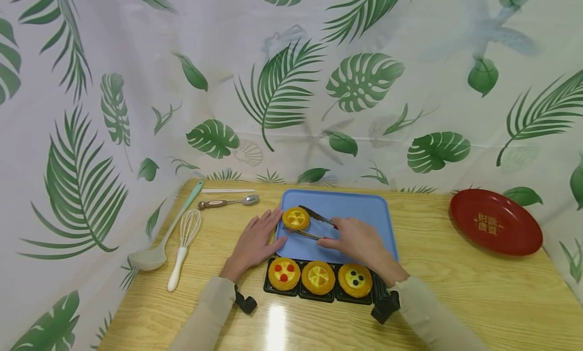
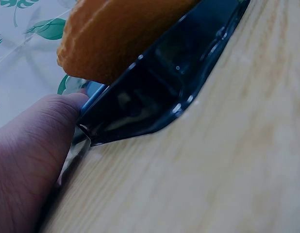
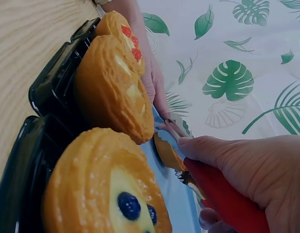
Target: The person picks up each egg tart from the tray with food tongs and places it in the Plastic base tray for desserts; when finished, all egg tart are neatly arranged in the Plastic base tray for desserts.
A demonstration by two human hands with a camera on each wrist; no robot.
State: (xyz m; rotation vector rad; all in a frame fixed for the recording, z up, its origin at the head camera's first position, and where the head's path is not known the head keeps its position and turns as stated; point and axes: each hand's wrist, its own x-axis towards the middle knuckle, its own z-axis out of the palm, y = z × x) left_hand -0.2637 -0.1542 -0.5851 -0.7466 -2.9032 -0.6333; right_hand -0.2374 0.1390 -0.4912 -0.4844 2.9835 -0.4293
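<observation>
My right hand (image 1: 360,242) grips a pair of tongs (image 1: 314,235) with red handles (image 3: 223,199). The tongs' metal arms lie on either side of an egg tart (image 1: 296,218) with yellow fruit wedges, at the left end of the blue tray (image 1: 350,204). My left hand (image 1: 258,242), fingers extended and thumb spread, rests at the tray's left edge. In front of the tray sit three more tarts in black plastic holders (image 1: 317,296): one with red berries (image 1: 284,275), one with yellow wedges (image 1: 318,277), one with blueberries (image 1: 355,280).
To the left lie a ladle (image 1: 152,257) with a green handle end, a whisk (image 1: 184,252), a spoon (image 1: 227,202) and white chopsticks (image 1: 227,191). A red oval plate (image 1: 496,222) stands at the right. A leaf-print curtain (image 1: 291,87) borders the wooden table (image 1: 437,295).
</observation>
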